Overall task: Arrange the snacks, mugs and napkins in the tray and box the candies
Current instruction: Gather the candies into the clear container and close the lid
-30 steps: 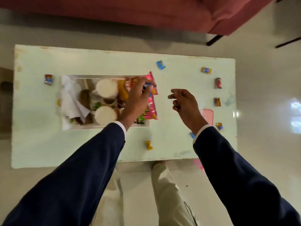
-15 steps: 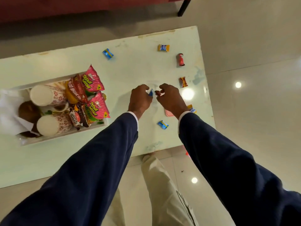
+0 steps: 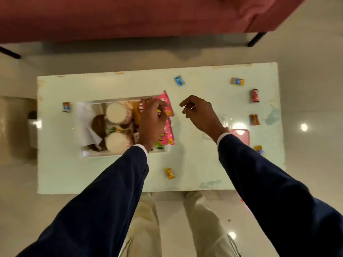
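A white tray [image 3: 87,153] sits on the left half of the pale green table [image 3: 194,164]. It holds two white mugs [image 3: 116,113], white napkins [image 3: 85,123] and several snack packets. My left hand [image 3: 152,119] rests over the pink snack packets [image 3: 168,135] at the tray's right end, fingers curled onto them. My right hand [image 3: 201,114] hovers above the table middle, fingers loosely curled, with nothing clearly in it. Wrapped candies lie scattered: a blue candy [image 3: 179,80], a yellow candy [image 3: 169,173], a red candy [image 3: 255,95]. A pink candy box [image 3: 242,136] lies partly behind my right wrist.
More candies lie by the table's right edge [image 3: 254,119] and one left of the tray [image 3: 66,107]. A red sofa [image 3: 130,17] stands beyond the table on black legs. My light trousers [image 3: 144,219] show below the near table edge. The floor is glossy.
Half a second ago both hands met over the table middle around a small blue candy. Now my left hand is over the tray's snack packets and my right hand hovers apart.
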